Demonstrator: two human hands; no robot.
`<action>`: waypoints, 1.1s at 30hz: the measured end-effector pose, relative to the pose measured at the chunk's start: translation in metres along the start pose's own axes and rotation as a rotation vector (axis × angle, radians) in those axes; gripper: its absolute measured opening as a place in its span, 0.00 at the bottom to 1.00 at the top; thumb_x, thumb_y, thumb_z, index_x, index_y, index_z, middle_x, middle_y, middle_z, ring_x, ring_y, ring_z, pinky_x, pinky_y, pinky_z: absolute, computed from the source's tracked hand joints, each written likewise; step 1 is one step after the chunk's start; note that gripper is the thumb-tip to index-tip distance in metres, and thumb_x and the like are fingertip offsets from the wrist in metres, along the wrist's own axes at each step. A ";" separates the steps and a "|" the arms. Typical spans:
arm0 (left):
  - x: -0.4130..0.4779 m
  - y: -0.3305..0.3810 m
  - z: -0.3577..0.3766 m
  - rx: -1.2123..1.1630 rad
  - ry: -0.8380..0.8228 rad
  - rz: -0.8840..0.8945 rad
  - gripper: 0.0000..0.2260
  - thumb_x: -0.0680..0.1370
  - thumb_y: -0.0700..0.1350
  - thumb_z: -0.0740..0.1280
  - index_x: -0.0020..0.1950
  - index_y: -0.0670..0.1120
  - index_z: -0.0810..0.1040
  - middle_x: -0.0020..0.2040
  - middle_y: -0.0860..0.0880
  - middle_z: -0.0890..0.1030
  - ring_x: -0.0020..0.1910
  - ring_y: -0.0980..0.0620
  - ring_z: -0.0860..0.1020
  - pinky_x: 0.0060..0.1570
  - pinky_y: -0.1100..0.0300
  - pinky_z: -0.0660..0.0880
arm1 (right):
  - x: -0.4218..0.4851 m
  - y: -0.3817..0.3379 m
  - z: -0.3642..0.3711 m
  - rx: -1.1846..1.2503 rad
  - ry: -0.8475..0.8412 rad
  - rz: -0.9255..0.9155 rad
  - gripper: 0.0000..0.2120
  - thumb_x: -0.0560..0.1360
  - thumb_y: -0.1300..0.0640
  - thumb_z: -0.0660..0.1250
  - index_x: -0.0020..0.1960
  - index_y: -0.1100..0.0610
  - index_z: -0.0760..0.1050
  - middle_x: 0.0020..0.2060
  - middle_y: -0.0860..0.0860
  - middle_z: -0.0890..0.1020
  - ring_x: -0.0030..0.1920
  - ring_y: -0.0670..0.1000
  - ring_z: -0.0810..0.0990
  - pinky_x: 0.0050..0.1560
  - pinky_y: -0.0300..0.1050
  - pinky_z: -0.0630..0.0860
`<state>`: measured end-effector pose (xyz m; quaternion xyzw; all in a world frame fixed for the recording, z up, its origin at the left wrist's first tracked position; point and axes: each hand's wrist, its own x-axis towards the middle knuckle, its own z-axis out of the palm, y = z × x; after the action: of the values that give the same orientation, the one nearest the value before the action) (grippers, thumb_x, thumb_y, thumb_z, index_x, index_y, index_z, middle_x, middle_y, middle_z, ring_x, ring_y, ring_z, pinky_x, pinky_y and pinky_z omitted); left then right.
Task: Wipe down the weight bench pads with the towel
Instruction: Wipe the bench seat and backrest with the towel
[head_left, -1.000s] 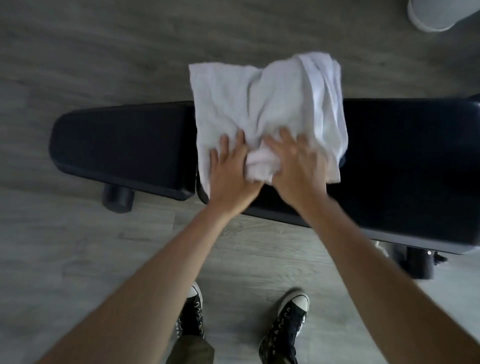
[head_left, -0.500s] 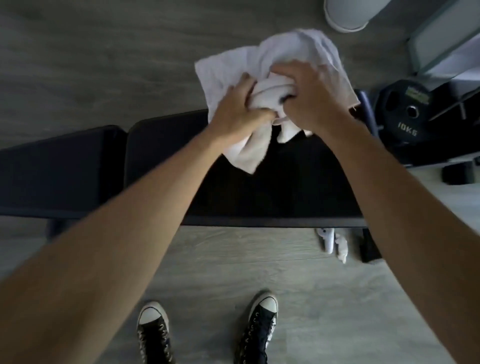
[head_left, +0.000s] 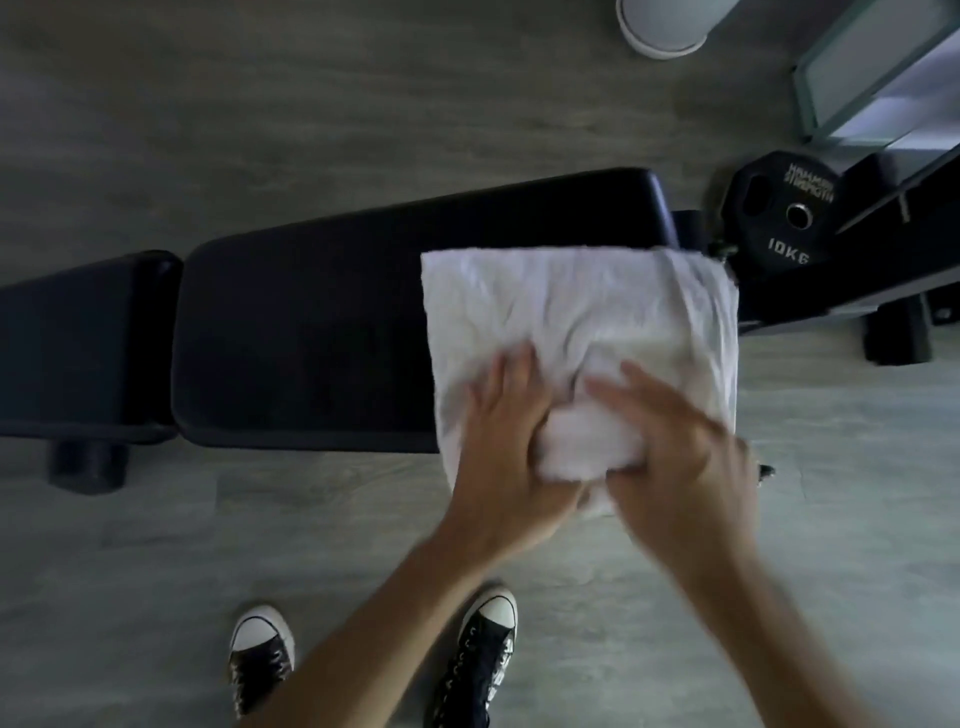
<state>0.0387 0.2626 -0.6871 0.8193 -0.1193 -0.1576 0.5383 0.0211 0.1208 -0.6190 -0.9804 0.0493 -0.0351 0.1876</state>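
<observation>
A white towel (head_left: 576, 317) lies spread over the right end of the long black bench pad (head_left: 311, 338), hanging over its near edge. My left hand (head_left: 511, 447) presses on the towel's near left part. My right hand (head_left: 680, 447) is beside it, fingers gripping a bunched fold of the towel at the near edge. The shorter seat pad (head_left: 78, 343) lies to the left, bare, with a narrow gap between the two pads.
A black 10 kg weight plate (head_left: 787, 213) and dark frame bars sit just right of the bench. A white round base (head_left: 665, 26) and a glass-sided stand (head_left: 872, 67) are at the far right. My two sneakers (head_left: 483, 654) stand on grey plank floor near the bench.
Both hands have drawn the towel from the pad's far edge back to its near edge, at the right end. The towel has flattened out again, and the view has shifted right.
</observation>
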 end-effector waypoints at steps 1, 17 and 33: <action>0.025 0.018 -0.007 -0.105 0.021 0.006 0.23 0.68 0.48 0.73 0.63 0.48 0.77 0.66 0.45 0.77 0.71 0.44 0.73 0.70 0.38 0.70 | 0.024 0.000 -0.009 0.007 0.078 0.002 0.27 0.61 0.58 0.61 0.58 0.45 0.82 0.61 0.48 0.83 0.51 0.57 0.84 0.38 0.47 0.78; 0.070 -0.018 0.022 0.318 -0.009 -0.003 0.44 0.70 0.62 0.72 0.83 0.52 0.58 0.86 0.48 0.59 0.86 0.43 0.51 0.83 0.39 0.45 | 0.037 0.040 0.032 -0.106 -0.085 0.131 0.28 0.64 0.64 0.74 0.62 0.49 0.77 0.71 0.54 0.73 0.66 0.62 0.73 0.51 0.57 0.75; -0.064 -0.106 -0.390 0.085 0.447 -0.205 0.30 0.66 0.59 0.73 0.69 0.62 0.75 0.61 0.50 0.83 0.59 0.49 0.83 0.59 0.44 0.81 | 0.102 -0.369 0.136 0.243 -0.098 -0.317 0.21 0.64 0.58 0.69 0.56 0.45 0.81 0.46 0.46 0.84 0.44 0.50 0.78 0.35 0.39 0.64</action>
<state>0.1336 0.6567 -0.6315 0.8636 0.0798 -0.0212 0.4974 0.1649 0.4998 -0.6028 -0.9465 -0.1194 -0.0220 0.2990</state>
